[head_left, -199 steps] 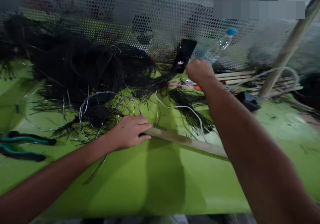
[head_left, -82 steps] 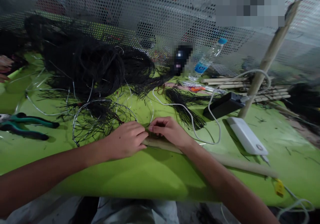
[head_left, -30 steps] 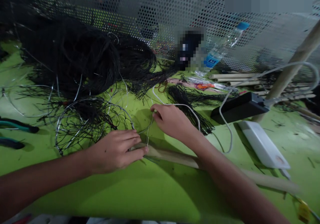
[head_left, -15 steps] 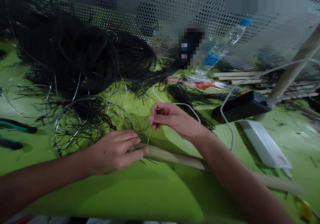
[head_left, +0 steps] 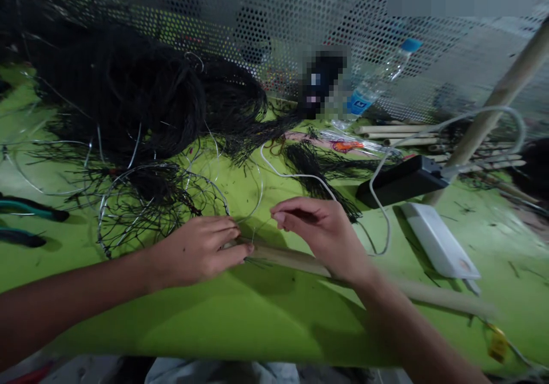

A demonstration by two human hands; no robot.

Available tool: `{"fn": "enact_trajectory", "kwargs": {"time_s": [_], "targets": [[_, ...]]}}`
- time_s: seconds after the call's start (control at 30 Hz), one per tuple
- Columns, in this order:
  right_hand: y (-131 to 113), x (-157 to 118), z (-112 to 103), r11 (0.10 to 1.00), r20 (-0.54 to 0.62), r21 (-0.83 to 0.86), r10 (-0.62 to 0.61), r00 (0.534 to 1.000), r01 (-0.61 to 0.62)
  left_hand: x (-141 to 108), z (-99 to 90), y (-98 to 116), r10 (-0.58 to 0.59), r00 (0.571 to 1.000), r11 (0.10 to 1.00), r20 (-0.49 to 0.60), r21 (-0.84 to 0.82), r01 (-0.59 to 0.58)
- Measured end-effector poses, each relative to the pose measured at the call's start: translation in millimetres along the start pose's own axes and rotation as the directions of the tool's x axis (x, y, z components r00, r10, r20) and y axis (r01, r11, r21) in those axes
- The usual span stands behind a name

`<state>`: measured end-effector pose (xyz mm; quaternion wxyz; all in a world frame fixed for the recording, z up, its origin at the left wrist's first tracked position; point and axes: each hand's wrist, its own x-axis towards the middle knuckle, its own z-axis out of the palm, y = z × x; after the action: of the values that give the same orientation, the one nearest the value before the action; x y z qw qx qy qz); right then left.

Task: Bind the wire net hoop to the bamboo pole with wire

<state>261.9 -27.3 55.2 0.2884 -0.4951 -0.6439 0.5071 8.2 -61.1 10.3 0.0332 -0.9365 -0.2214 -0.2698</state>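
Our table (head_left: 266, 327): pliers (head_left: 34, 210), left of our left hand (head_left: 203, 250); netting (head_left: 124, 92), beyond it; pole (head_left: 295, 258), under it; power bank (head_left: 441, 241), right of our right hand (head_left: 321, 230); bottle (head_left: 373, 90), beyond that.

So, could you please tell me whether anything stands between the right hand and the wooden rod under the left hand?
Nothing solid is visible between the right hand and the wooden rod just below it; only a thin strand shows beside the left hand. The white cable lies farther back.
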Motion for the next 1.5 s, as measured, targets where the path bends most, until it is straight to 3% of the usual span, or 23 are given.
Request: {"fn": "enact_trajectory", "kwargs": {"time_s": [0.1,0.2,0.27,0.47,0.53,0.8,0.93,1.27,1.5], "targets": [[-10.8,-25.6,10.9,0.936,0.002,-0.258,-0.249,0.968,0.241,-0.8,0.1,0.1,-0.002,1.000,1.000,0.004,0.001,0.002],[-10.4,-44.1,27.6,0.733,0.072,-0.427,-0.556,0.828,0.529,-2.2,0.8,-0.2,0.008,0.999,1.000,-0.031,0.012,-0.008],[-4.4,-52.1,38.6,0.604,0.112,-0.484,-0.675,0.729,0.633,-3.1,1.1,-0.4,0.011,0.999,1.000,-0.039,0.015,-0.010],[16.5,-64.6,53.9,0.170,0.362,-0.623,-0.803,0.474,0.763,-3.3,0.2,0.4,-0.033,0.999,0.999,0.040,-0.031,0.034],[20.4,-66.0,53.8,0.064,0.430,-0.637,-0.797,0.423,0.768,-2.5,0.4,0.9,-0.044,0.999,0.998,0.028,-0.047,0.045],[31.3,-63.2,50.4,-0.085,0.541,-0.609,-0.772,0.335,0.788,0.2,1.9,-1.2,-0.043,0.999,0.998,-0.025,-0.049,0.042],[34.3,-62.0,52.0,-0.106,0.589,-0.605,-0.726,0.355,0.789,0.7,1.4,-0.8,-0.042,0.999,0.999,-0.014,-0.026,0.042],[29.4,-63.9,54.9,-0.180,0.641,-0.645,-0.657,0.397,0.743,7.1,-1.3,3.9,-0.043,0.979,0.998,0.198,0.060,0.032],[32.6,-59.7,44.8,-0.334,0.688,-0.616,-0.669,0.281,0.713,20.8,0.3,4.0,-0.082,0.928,0.995,0.363,0.087,0.054]]}}
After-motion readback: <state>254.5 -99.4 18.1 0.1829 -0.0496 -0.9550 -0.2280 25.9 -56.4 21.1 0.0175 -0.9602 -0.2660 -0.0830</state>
